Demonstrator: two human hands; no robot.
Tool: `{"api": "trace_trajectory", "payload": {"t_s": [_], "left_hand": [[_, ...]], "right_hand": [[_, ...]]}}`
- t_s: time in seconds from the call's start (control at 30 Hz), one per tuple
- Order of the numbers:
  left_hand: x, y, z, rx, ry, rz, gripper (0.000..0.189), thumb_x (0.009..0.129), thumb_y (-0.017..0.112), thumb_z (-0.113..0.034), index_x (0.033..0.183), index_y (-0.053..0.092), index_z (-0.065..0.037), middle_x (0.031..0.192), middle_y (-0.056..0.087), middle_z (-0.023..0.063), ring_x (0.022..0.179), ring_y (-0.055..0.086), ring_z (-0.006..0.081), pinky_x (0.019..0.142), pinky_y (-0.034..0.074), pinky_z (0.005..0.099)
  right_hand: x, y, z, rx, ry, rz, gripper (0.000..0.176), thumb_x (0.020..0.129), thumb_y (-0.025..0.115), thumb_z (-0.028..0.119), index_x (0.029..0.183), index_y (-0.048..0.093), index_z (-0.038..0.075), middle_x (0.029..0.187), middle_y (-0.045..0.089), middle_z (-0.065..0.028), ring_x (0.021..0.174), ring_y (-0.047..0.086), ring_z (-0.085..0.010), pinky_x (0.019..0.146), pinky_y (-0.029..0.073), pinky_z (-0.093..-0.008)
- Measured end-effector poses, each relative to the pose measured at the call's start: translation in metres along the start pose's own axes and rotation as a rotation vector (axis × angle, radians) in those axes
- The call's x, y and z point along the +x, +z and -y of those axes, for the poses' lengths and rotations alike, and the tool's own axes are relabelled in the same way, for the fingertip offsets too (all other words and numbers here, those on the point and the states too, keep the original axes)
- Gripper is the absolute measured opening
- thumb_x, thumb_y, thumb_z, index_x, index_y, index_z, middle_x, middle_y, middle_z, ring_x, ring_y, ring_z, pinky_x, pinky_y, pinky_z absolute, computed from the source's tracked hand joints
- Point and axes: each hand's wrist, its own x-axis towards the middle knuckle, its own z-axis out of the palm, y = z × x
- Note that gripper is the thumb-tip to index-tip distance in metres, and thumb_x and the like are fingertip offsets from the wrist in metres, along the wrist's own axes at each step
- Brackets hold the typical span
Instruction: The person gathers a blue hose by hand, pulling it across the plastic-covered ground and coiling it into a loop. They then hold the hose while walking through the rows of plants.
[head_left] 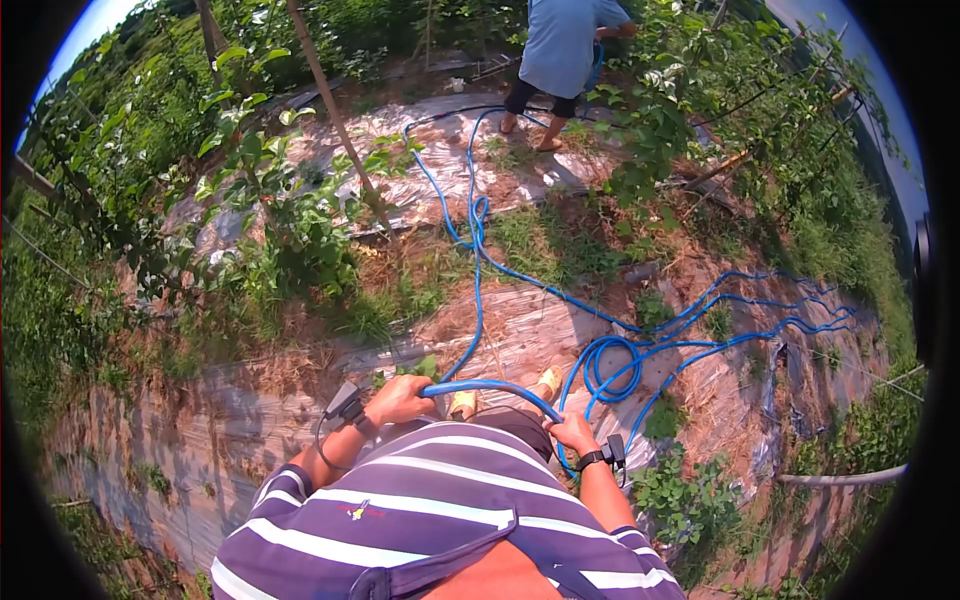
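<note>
A blue hose arches across in front of my body, with a hand at each side of the arch. My left hand is wrapped round the hose on the left. On the right, my right hand grips it, fingers closed. From the left hand the hose runs up to a loose knot of blue hose farther ahead. Beyond my right hand a coil of blue hose lies on the ground. Each wrist carries a dark strapped device.
Ahead, a person in a blue shirt stands among the plants with their back to me. Plastic sheeting covers the ground. A wooden stake leans at left; more hose lines stretch right. A pale pole lies lower right.
</note>
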Motion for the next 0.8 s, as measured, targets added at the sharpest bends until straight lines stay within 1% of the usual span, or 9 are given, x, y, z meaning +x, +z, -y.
{"api": "trace_trajectory", "payload": {"t_s": [0.07, 0.27, 0.47, 0.57, 0.8], "left_hand": [[-0.001, -0.003, -0.007, -0.016, -0.049, 0.021, 0.03, 0.078, 0.069, -0.029, 0.08, 0.064, 0.0, 0.071, 0.062, 0.0233, 0.068, 0.063, 0.0406, 0.061, 0.046, 0.0485], [-0.004, -0.002, -0.008, -0.015, -0.074, 0.039, 0.03, 0.079, 0.068, -0.03, 0.084, 0.066, 0.0, 0.071, 0.063, 0.0236, 0.069, 0.063, 0.0407, 0.062, 0.047, 0.048], [-0.004, -0.004, -0.014, -0.047, -0.099, 0.067, 0.03, 0.08, 0.068, -0.03, 0.084, 0.066, 0.0, 0.071, 0.063, 0.0229, 0.068, 0.064, 0.0385, 0.062, 0.047, 0.0474], [-0.003, -0.006, -0.017, -0.03, -0.09, 0.075, 0.03, 0.08, 0.068, -0.03, 0.085, 0.066, 0.0, 0.071, 0.063, 0.0225, 0.067, 0.063, 0.0378, 0.062, 0.046, 0.0472], [0.0, -0.002, -0.011, 0.002, -0.054, 0.059, 0.031, 0.08, 0.069, -0.031, 0.082, 0.065, 0.0, 0.07, 0.063, 0.0229, 0.066, 0.063, 0.0377, 0.061, 0.045, 0.0473]], "right_hand": [[0.0, 0.001, -0.001, 0.007, -0.004, 0.002, 0.03, 0.081, 0.073, 0.038, 0.081, 0.076, 0.008, 0.068, 0.069, -0.011, 0.068, 0.068, -0.0211, 0.063, 0.05, -0.0383], [0.006, 0.006, -0.01, -0.024, 0.022, 0.008, 0.032, 0.081, 0.074, 0.039, 0.08, 0.075, 0.007, 0.066, 0.068, -0.0107, 0.066, 0.067, -0.0204, 0.063, 0.049, -0.0382], [0.004, 0.011, -0.016, 0.017, 0.039, 0.001, 0.03, 0.08, 0.075, 0.038, 0.083, 0.077, 0.008, 0.068, 0.069, -0.0116, 0.068, 0.068, -0.0215, 0.064, 0.05, -0.0385], [0.0, 0.011, -0.013, 0.008, 0.046, 0.002, 0.03, 0.079, 0.075, 0.038, 0.086, 0.078, 0.008, 0.068, 0.068, -0.0122, 0.068, 0.068, -0.022, 0.065, 0.05, -0.0386], [-0.003, 0.009, -0.008, 0.012, 0.047, 0.012, 0.031, 0.079, 0.075, 0.037, 0.081, 0.075, 0.006, 0.069, 0.068, -0.0122, 0.069, 0.067, -0.0217, 0.067, 0.05, -0.0385]]}}
